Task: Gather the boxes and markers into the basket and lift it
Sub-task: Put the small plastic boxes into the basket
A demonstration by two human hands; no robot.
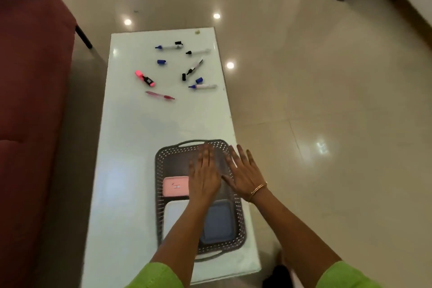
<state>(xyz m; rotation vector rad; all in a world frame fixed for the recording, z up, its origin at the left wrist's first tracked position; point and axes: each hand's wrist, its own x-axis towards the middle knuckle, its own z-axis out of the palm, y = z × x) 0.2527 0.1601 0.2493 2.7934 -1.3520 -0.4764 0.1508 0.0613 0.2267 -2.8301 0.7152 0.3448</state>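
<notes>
- While the left hand and right hand hang flat, fingers straight, over the basket, boxes lie beneath them.
- Markers lie scattered well ahead on the table, nearer the left hand, pointing every way.

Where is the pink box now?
Head view: the pink box lies inside the basket by its left wall, beside the left hand, beyond the white box.
</notes>
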